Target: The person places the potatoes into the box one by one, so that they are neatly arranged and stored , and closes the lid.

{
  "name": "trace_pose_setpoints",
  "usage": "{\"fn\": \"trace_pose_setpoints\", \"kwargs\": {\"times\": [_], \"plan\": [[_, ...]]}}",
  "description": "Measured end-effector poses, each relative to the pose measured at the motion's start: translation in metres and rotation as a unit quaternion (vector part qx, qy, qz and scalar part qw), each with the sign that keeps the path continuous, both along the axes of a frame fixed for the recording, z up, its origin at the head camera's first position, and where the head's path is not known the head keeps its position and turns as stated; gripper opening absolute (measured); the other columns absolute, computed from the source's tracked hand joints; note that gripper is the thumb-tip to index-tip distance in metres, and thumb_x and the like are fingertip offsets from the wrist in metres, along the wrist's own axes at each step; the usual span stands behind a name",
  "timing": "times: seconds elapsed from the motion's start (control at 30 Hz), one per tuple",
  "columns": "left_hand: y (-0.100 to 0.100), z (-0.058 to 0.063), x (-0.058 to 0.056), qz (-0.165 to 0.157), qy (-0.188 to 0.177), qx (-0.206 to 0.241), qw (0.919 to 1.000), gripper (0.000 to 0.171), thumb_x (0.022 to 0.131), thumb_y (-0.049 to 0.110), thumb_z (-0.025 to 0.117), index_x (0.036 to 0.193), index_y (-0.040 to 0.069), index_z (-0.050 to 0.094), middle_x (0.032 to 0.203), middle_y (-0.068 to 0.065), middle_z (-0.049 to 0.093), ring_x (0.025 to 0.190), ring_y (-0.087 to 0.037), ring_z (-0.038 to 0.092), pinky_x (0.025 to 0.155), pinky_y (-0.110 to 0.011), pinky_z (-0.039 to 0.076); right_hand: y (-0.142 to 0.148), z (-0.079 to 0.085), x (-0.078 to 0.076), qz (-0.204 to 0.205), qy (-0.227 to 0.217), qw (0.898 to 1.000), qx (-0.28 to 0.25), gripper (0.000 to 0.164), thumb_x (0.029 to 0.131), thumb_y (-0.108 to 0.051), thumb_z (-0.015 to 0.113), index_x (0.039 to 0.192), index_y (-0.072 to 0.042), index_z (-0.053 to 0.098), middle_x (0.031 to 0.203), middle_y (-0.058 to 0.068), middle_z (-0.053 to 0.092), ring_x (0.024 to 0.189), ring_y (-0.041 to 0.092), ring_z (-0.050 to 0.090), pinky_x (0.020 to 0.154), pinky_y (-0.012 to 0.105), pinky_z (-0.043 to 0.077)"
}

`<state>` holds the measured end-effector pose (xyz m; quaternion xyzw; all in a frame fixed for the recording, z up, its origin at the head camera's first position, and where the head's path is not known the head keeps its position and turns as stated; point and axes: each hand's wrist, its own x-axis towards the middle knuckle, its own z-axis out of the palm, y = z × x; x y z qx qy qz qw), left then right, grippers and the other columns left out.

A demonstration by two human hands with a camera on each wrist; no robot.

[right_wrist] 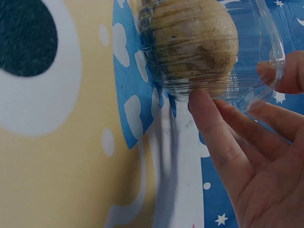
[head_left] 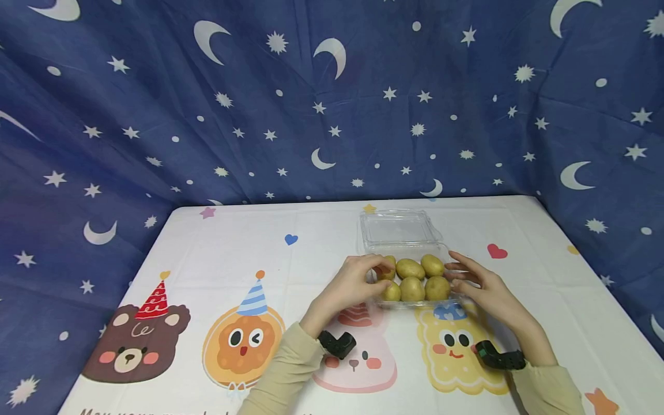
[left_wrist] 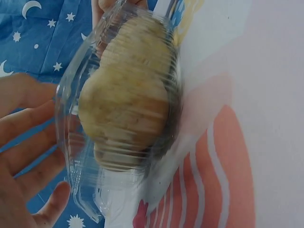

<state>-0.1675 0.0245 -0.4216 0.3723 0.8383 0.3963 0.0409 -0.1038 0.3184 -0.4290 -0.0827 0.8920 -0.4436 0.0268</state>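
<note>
A clear plastic clamshell box (head_left: 415, 304) stands on the table with its lid (head_left: 398, 226) folded back. Several yellow potatoes (head_left: 412, 289) lie inside in two rows. My left hand (head_left: 358, 280) is at the box's left side, with fingertips over the potatoes there; through the left wrist view its fingers (left_wrist: 31, 126) spread beside the clear rim. At the opposite side is my right hand (head_left: 481, 286). Its thumb (right_wrist: 209, 118) touches the ribbed wall in the right wrist view, and another fingertip is at the rim. Neither hand visibly grips a potato.
The white tablecloth (head_left: 249, 248) bears printed cartoon figures, hearts and stars. A blue curtain (head_left: 290, 115) with moons and stars hangs behind the table and at both sides. Each wrist wears a black camera band (head_left: 500, 357).
</note>
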Motion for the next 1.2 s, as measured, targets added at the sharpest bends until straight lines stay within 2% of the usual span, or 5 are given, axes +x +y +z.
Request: {"fn": "trace_pose_setpoints", "kwargs": {"times": [0.2,0.67,0.93,1.03,1.2], "plan": [[-0.004,-0.002,-0.004,0.037,-0.045,0.079,0.9952,0.023,0.090,0.014,0.064,0.112,0.008,0.067,0.107,-0.004,0.069,0.097,-0.017,0.065,0.087,-0.041,0.053,0.000,-0.002,-0.001,0.003,0.009,1.000,-0.005,0.060,0.094,-0.013,0.059,0.148,-0.006,0.034,0.131,0.023,0.057,0.104,-0.013,0.054,0.082,0.009,0.047],[-0.007,-0.009,-0.012,0.130,-0.020,0.137,0.9818,0.019,0.089,0.009,0.063,0.107,0.006,0.067,0.104,-0.007,0.069,0.095,-0.020,0.065,0.086,-0.038,0.055,0.000,-0.004,-0.009,-0.023,0.048,0.999,-0.010,0.050,0.098,-0.014,0.052,0.145,-0.002,0.038,0.127,0.026,0.058,0.096,-0.016,0.054,0.079,0.010,0.050],[-0.015,-0.012,-0.021,0.173,-0.071,0.137,0.9727,0.022,0.088,0.009,0.063,0.108,0.005,0.068,0.099,-0.008,0.069,0.090,-0.019,0.065,0.075,-0.024,0.054,0.006,0.006,-0.031,-0.053,0.063,0.995,0.051,0.043,0.098,-0.019,0.052,0.137,0.000,0.049,0.119,0.024,0.064,0.090,-0.020,0.048,0.074,0.008,0.047],[-0.017,-0.013,-0.026,0.169,-0.088,0.120,0.9744,0.022,0.088,0.010,0.062,0.109,0.003,0.067,0.099,-0.009,0.069,0.089,-0.020,0.065,0.076,-0.023,0.053,0.009,0.011,-0.038,-0.055,0.048,0.994,0.080,0.043,0.098,-0.023,0.052,0.135,-0.001,0.051,0.119,0.024,0.065,0.091,-0.007,0.057,0.074,0.010,0.047],[-0.021,-0.014,-0.036,0.175,-0.117,0.090,0.9735,0.021,0.088,0.013,0.061,0.106,0.006,0.069,0.097,-0.009,0.070,0.087,-0.021,0.066,0.079,-0.028,0.052,0.011,0.016,-0.052,-0.046,0.025,0.994,0.094,0.045,0.099,-0.026,0.049,0.134,0.002,0.051,0.120,0.027,0.063,0.093,0.032,0.069,0.072,0.017,0.051]]}}
